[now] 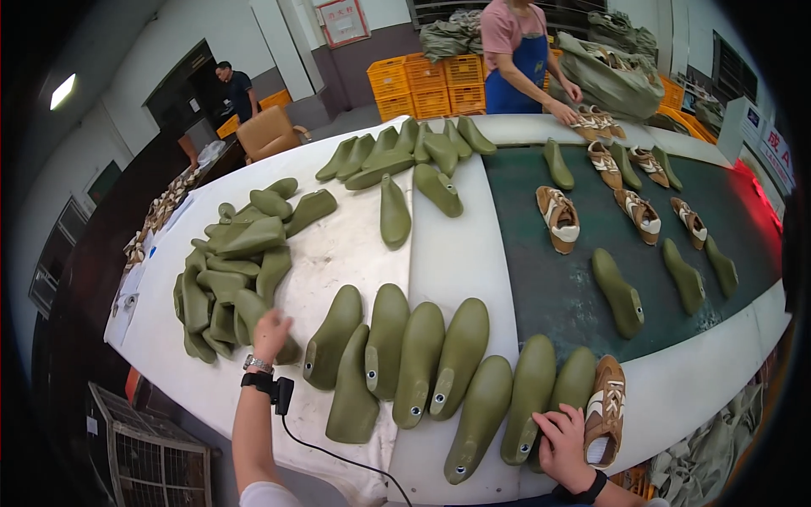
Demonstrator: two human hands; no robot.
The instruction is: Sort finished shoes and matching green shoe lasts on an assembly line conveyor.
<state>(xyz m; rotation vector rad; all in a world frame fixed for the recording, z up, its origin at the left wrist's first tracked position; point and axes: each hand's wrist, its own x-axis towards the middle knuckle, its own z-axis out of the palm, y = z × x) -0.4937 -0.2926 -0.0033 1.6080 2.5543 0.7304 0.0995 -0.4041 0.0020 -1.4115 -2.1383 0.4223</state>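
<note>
My left hand (270, 335), with a watch and a black strapped device at its wrist, closes over a green shoe last at the near edge of a heaped pile of lasts (221, 279). How far the fingers wrap around it is partly hidden. At the front right, my right hand (564, 448) grips the heel end of a green shoe last (574, 378), its fingers curved over it. A brown and white sneaker (606, 411) stands right beside that hand. Several more green lasts (418, 363) lie in a row between my hands, toes mostly pointing away.
A dark green conveyor belt (541, 291) carries spaced sneakers (557, 218) and lasts (618, 291). More lasts (395, 211) lie at the far side of the white table (338, 258). Across it, a person in a blue apron (519, 76) handles sneakers. A cable (338, 457) trails from my left wrist.
</note>
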